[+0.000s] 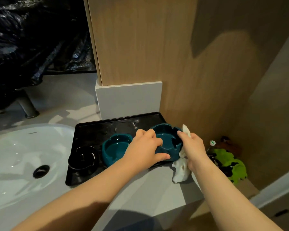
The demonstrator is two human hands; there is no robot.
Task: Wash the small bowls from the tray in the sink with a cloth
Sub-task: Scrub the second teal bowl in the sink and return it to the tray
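Grey worktop [140, 189] is backed by a pale wood panel [157, 47], and a black tray [93, 129] is set on it against that panel.

At the tray's right end, the left hand [145, 145] is clenched on a teal bowl [167, 139]: its fingers are hooked over the bowl's left rim and its thumb is pressed along the lower outer wall. The right hand [193, 147] is closed round a white cloth [180, 170], and its fingertips are laid against the same bowl's right rim. The cloth is bunched between palm and bowl wall, and its loose end hangs past the tray's right edge onto the worktop. The bowl is thus held between both hands. Whether it is lifted off the tray or only tipped cannot be told.

Toward the tray's middle, just beside the left hand, a second teal bowl [115, 149] is seen upright. A smaller black bowl [83, 158] stands at the tray's near left corner.

Left of the tray, just beside its left edge, the white sink [15, 155] is sunk into the worktop, with its drain [41, 171] near the tray side.

The gripped bowl is therefore at the tray end farthest from the sink. It is judged that it must be carried leftward, over or in front of the other two bowls. The left hand is the nearer one to the sink, and the cloth would be brought along by the right.
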